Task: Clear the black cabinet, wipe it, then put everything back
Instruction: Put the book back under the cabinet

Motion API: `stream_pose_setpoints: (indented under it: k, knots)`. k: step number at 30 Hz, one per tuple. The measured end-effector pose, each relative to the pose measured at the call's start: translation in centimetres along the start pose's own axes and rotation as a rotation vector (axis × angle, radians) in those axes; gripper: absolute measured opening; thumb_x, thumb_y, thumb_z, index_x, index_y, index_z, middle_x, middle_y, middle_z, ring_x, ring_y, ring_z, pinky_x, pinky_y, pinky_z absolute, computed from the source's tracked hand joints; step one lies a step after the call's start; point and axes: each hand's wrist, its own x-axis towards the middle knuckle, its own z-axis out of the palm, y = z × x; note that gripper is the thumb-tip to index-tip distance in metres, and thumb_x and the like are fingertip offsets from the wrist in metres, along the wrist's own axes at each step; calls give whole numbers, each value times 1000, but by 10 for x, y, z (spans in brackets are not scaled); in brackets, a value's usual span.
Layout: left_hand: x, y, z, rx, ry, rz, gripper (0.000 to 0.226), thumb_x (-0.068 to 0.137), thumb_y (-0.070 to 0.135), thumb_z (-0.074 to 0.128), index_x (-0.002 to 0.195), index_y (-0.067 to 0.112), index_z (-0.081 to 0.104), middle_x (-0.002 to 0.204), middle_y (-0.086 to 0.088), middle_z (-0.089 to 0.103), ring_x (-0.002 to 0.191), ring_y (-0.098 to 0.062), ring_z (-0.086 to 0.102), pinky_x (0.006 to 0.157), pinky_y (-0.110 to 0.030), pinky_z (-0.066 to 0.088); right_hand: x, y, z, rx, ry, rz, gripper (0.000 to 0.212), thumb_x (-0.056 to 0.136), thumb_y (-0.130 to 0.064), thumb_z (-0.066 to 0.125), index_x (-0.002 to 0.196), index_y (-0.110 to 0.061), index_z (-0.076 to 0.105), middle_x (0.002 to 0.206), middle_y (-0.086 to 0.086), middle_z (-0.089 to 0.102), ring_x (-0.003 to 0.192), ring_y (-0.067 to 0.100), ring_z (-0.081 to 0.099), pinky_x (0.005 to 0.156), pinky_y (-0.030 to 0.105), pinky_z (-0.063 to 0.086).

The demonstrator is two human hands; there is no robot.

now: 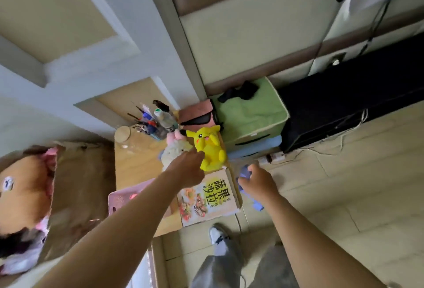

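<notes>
View from above: a person's left hand (186,166) reaches across a low wooden table (135,161) and touches the lower side of a yellow plush toy (210,147) lying there, but its fingers are hidden, so a grip cannot be told. The right hand (258,182), apart from the left, is curled around a crumpled purple cloth (245,171) just off the table's edge. The black cabinet (344,101) stands low against the wall to the right (a green fabric box (250,108) sits between it and the table), and a cookbook (207,198) lies beside the toy.
</notes>
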Motion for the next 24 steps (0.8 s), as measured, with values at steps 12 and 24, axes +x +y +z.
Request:
stream_pose_setpoints:
  k: [12, 24]
  knots:
    - [6, -12, 92, 36, -138, 77, 52, 96, 34, 58, 142, 14, 41, 135, -8, 49, 123, -28, 51, 99, -41, 48, -7, 64, 120, 328, 38, 234, 49, 94, -35, 60, 135, -10, 49, 132, 12, 61, 119, 30, 58, 84, 31, 45]
    - [113, -54, 221, 31, -303, 15, 82, 93, 38, 67, 153, 6, 22, 159, -11, 27, 144, -30, 34, 112, -41, 37, 52, 84, 290, 972, 115, 735, 80, 89, -45, 69, 149, -7, 33, 148, 17, 46, 130, 33, 50, 102, 38, 46]
